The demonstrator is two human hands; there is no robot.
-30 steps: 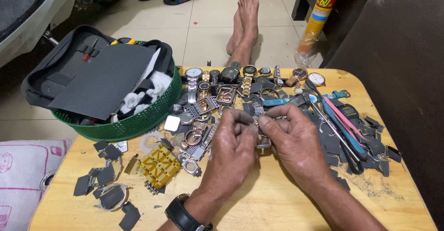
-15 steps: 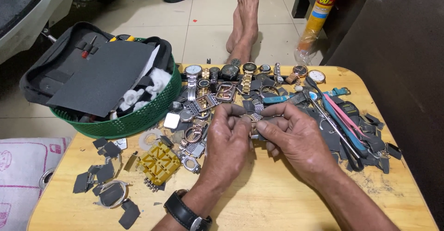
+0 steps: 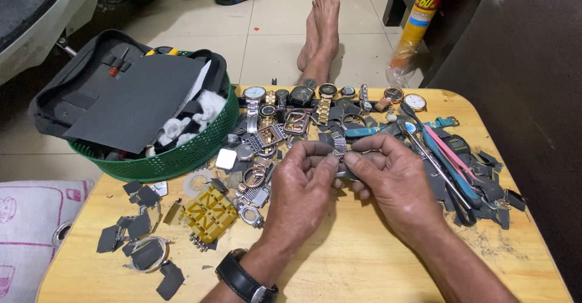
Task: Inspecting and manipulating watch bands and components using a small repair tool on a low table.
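A small silvery metal watch part (image 3: 343, 171) sits pinched between the fingertips of both hands above the pale wooden table (image 3: 364, 266). The left hand (image 3: 303, 188) and right hand (image 3: 394, 181) meet knuckles up, fingers curled around it. Beyond the table's far edge stands a tall orange and yellow spray can (image 3: 418, 21).

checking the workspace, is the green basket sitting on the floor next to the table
No, the green basket sits on the wooden table at its far left corner, holding a black tool pouch, left of the left hand.
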